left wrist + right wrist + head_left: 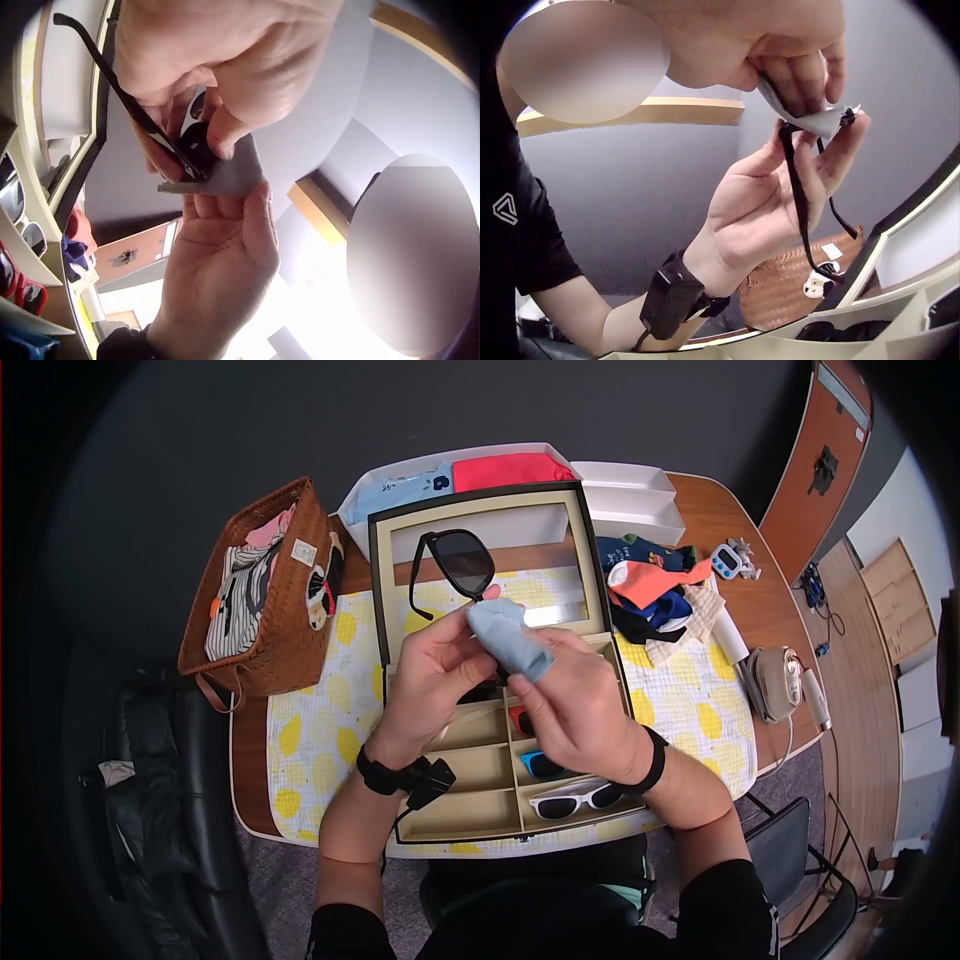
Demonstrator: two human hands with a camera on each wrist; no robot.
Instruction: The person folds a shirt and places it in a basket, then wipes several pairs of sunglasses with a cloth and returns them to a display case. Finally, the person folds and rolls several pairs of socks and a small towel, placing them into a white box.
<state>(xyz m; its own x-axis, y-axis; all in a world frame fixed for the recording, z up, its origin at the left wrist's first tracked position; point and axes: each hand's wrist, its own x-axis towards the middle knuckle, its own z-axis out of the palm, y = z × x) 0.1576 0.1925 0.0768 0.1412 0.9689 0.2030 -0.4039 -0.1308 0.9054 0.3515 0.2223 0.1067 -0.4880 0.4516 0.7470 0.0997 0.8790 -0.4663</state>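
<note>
Above an open display case, my left hand [422, 685] pinches a pair of black sunglasses [464, 563] near the bridge. One dark lens faces up, bare. Over the other lens lies a light blue cleaning cloth [508, 637], which my right hand [582, 708] grips with fingers and thumb, hiding that lens. In the right wrist view both temples of the sunglasses [799, 191] hang unfolded below the left hand, and the cloth [821, 121] wraps the frame's edge. The left wrist view shows the right hand's fingers behind the cloth [244, 169].
The case [465, 819] has a raised glass lid and compartments holding white sunglasses [575, 801], blue sunglasses [543, 764] and a red pair. A woven basket [290, 600] of clothes stands left. Socks [650, 585] lie right, near a steamer-like device [768, 685]. White boxes [630, 500] stand behind.
</note>
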